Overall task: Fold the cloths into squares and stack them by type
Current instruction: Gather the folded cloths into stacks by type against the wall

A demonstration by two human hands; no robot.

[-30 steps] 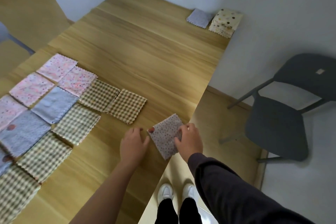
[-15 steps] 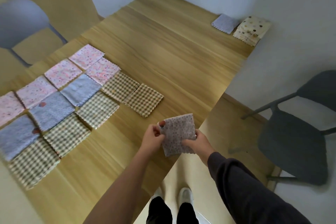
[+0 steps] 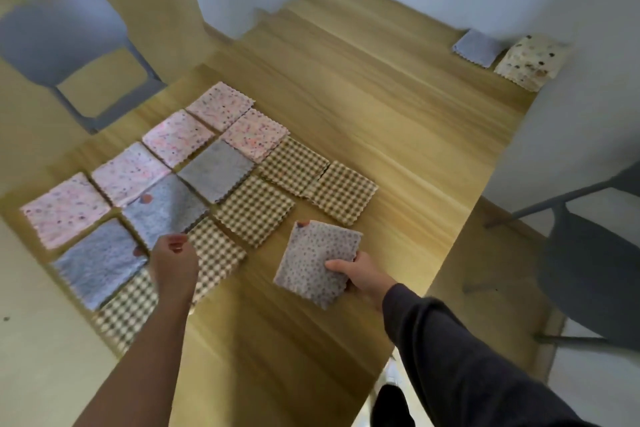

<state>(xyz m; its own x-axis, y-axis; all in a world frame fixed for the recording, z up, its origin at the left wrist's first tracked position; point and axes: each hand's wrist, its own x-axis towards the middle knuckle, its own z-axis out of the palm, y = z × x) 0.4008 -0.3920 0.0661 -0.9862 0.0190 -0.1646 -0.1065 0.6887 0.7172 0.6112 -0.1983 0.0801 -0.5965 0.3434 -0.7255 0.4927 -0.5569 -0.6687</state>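
Near the table's right edge, the right hand grips a folded grey dotted cloth by one corner, thumb on top. Toward the left edge, the left hand hovers loosely curled, holding nothing, over the checked cloths beside the blue cloths and pink cloths. At the far right corner lie a blue-grey folded cloth and a cream spotted stack.

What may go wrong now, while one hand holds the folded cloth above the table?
1. The right hand pinches the folded grey dotted cloth at one edge only, so the fold may fall open.
2. The left hand is over the brown checked cloths and may drag one out of its row.
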